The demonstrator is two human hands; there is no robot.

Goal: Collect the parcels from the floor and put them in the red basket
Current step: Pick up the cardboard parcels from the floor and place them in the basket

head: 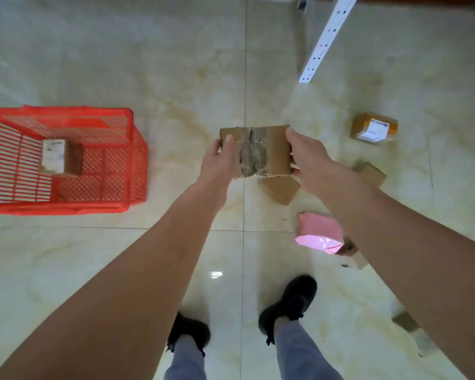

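Note:
Both hands hold a brown cardboard parcel [269, 150] with crumpled tape down its middle, lifted above the floor. My left hand [221, 160] grips its left edge and my right hand [309, 157] grips its right edge. The red basket [121, 160] stands on the floor to the left, apart from the hands, with one brown labelled parcel [62, 157] inside. Other parcels lie on the floor: a small brown box [281, 189] just under the held one, a pink bag [320, 233], an orange parcel with a white label [373, 128] and a brown box [370, 174].
A white perforated metal strip [327, 37] slants across the floor at the upper right. Another small box [407, 322] shows beside my right forearm at the lower right, and one [353, 255] peeks from behind the pink bag. My black shoes [288, 305] stand on glossy beige tiles.

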